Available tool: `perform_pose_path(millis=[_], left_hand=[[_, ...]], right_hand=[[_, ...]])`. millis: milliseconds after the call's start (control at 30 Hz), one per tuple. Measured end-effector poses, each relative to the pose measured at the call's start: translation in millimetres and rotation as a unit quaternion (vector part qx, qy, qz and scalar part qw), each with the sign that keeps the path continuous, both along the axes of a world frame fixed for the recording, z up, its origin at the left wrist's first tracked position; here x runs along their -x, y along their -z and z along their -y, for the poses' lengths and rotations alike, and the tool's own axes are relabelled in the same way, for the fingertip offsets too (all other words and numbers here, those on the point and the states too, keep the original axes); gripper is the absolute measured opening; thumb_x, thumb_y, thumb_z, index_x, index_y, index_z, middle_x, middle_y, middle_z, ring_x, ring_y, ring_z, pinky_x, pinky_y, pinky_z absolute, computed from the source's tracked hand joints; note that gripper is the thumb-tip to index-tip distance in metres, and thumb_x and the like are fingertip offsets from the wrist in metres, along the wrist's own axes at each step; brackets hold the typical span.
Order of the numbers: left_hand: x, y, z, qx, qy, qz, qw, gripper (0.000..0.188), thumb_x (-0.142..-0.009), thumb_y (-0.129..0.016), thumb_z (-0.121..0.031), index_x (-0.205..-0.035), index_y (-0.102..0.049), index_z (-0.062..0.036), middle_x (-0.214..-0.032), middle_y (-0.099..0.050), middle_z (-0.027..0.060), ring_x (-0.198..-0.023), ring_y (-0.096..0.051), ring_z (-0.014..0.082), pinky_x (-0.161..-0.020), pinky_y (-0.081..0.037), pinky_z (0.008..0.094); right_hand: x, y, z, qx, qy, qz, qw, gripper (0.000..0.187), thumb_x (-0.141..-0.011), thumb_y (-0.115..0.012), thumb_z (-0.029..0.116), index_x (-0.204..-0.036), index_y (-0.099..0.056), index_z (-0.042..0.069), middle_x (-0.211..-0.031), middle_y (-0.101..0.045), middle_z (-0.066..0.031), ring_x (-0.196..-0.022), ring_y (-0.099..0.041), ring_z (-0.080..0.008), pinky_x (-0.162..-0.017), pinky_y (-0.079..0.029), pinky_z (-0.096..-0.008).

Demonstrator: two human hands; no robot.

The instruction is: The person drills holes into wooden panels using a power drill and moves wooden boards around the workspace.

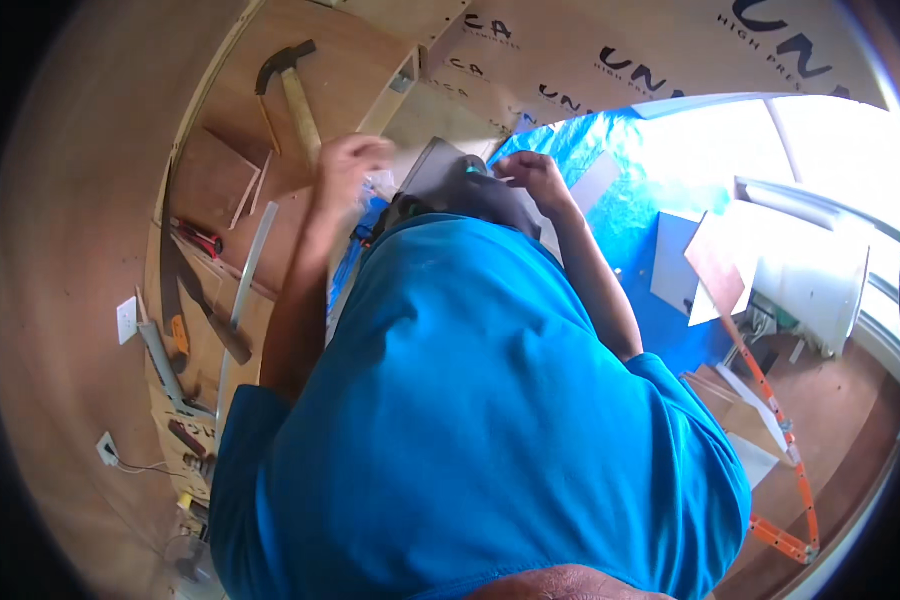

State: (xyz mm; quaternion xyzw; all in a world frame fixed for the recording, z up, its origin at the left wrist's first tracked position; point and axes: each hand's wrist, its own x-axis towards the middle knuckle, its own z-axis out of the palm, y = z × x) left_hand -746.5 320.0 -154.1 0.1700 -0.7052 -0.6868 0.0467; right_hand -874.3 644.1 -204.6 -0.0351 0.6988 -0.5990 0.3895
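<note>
My left hand (pixel 348 168) is raised beyond my chest on the left, smeared by motion, so its grip does not show. Just past it, the wooden handle of a claw hammer (pixel 298 105) reaches toward the hand; whether they touch I cannot tell. Some pale, translucent scrap (pixel 380 183) shows beside that hand. My right hand (pixel 535 178) is held up to the right with its fingers curled inward; anything in them is too small to make out. Between the hands lies a grey flat panel (pixel 432 168), partly hidden by my dark clothing and blue shirt.
On the wooden surface at left lie a handsaw (pixel 174 300), red-handled pliers (pixel 198 236) and a sealant tube (pixel 158 352). Blue plastic sheeting (pixel 625 180) covers the right side, with cut boards (pixel 722 260) on it. An orange folding ruler (pixel 760 385) stretches down at right.
</note>
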Motion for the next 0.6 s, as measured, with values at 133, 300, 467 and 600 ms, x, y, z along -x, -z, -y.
perform_pose_path(millis=[133, 300, 467, 600], left_hand=[[59.4, -42.6, -99.1, 0.027, 0.417, -0.001, 0.909, 0.017, -0.091, -0.067, -0.012, -0.101, -0.072, 0.0005, -0.088, -0.073, 0.0085, -0.078, -0.068, 0.0143, -0.072, -0.054, 0.0283], [91.4, -68.4, -160.4, 0.107, 0.532, 0.139, 0.829, 0.026, -0.090, -0.065, -0.018, -0.114, -0.073, -0.0117, -0.080, -0.070, 0.0111, -0.067, -0.064, 0.0178, -0.069, -0.054, 0.0324], [77.4, -26.3, -198.8, 0.266, 0.572, -0.081, 0.772, 0.044, -0.088, -0.066, -0.025, -0.131, -0.062, -0.0351, -0.084, -0.072, 0.0115, -0.074, -0.068, 0.0307, -0.073, -0.055, 0.0422], [98.2, -36.8, -254.3, 0.351, 0.582, 0.119, 0.724, 0.055, -0.088, -0.066, -0.030, -0.139, -0.051, -0.0411, -0.108, -0.068, 0.0200, -0.101, -0.065, 0.0369, -0.086, -0.053, 0.0471]], right_hand=[[-8.3, -18.7, 30.0, 0.215, 0.044, 0.252, 0.942, 0.067, -0.097, -0.045, 0.061, -0.128, -0.058, 0.002, -0.126, -0.061, -0.0204, -0.112, -0.061, -0.0306, -0.099, -0.049, -0.0461], [-21.8, -62.0, 12.6, 0.388, 0.044, 0.357, 0.848, 0.087, -0.092, -0.029, 0.075, -0.137, -0.049, 0.003, -0.139, -0.050, -0.0247, -0.127, -0.051, -0.0372, -0.103, -0.046, -0.0500], [-31.8, -51.8, -51.3, 0.542, 0.206, 0.387, 0.717, 0.094, -0.087, -0.034, 0.081, -0.143, -0.044, 0.006, -0.148, -0.038, -0.0284, -0.135, -0.042, -0.0428, -0.110, -0.035, -0.0589], [-15.5, -36.2, -126.7, 0.575, 0.256, 0.305, 0.715, 0.090, -0.088, -0.036, 0.079, -0.143, -0.045, 0.008, -0.148, -0.043, -0.0214, -0.134, -0.044, -0.0386, -0.109, -0.036, -0.0575]])
